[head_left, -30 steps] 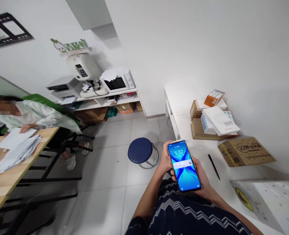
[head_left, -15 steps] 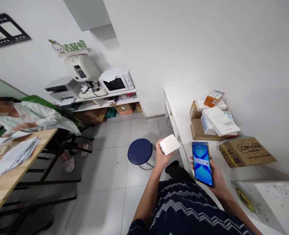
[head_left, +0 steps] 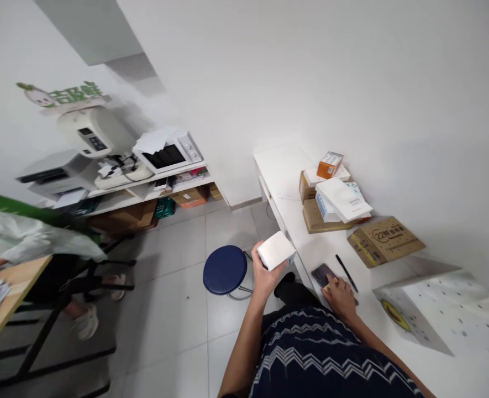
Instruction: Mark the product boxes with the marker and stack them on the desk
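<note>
At a white counter (head_left: 294, 182) along the wall, seen from the head camera, a person's left hand (head_left: 264, 273) grips a small white box (head_left: 276, 250), fingers wrapped around its lower edge, holding it raised above the tiled floor near a blue stool (head_left: 225, 269). Their right hand (head_left: 339, 292) lies on a dark phone (head_left: 322, 273) flat on the counter, fingers curled over its near end, beside a black pen (head_left: 346, 272). Cardboard boxes (head_left: 385, 240) sit further along. The box looks light and rigid, best held by opposite sides; the phone looks slick and breakable.
</note>
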Tool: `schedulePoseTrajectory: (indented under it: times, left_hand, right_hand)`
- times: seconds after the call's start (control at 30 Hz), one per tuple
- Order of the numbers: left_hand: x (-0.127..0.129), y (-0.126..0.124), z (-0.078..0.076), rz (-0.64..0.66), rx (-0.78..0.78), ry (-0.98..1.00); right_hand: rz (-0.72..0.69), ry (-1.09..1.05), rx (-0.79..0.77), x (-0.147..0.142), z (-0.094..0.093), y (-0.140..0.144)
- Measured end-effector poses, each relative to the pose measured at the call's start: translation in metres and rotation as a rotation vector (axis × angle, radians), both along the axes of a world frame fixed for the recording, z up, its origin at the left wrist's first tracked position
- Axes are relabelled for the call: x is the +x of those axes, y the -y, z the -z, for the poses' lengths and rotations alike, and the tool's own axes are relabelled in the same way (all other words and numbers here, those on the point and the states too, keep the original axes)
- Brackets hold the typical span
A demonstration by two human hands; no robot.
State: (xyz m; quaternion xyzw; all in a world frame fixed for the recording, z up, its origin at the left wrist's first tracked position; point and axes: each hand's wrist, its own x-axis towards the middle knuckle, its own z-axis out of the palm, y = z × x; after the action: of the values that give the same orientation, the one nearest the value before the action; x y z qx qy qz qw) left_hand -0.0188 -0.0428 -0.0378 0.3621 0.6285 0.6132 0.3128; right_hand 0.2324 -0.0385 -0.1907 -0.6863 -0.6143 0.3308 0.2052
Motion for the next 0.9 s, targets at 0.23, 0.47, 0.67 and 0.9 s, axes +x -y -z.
schedulePoseTrajectory:
  times: [0.23,0.47,0.67,0.9]
  left_hand:
    - [0.015,-0.009,-0.002,0.110,-0.046,0.376]
    - [0.051,-0.028,-0.017,0.241,-0.248,0.791]
    - [0.095,-0.039,-0.024,0.517,-0.374,0.922]
    - [0.102,-0.047,-0.026,0.810,-0.394,0.793]
  right_hand:
    - [0.027,-0.213,-0.075,0.000,-0.028,-0.010]
    - [-0.187,-0.740,-0.157,0.005,-0.133,-0.001]
    - [0.136,-0.894,-0.186,0.025,-0.170,0.025]
    - [0.917,-0.933,0.154,0.099,-0.194,0.049]
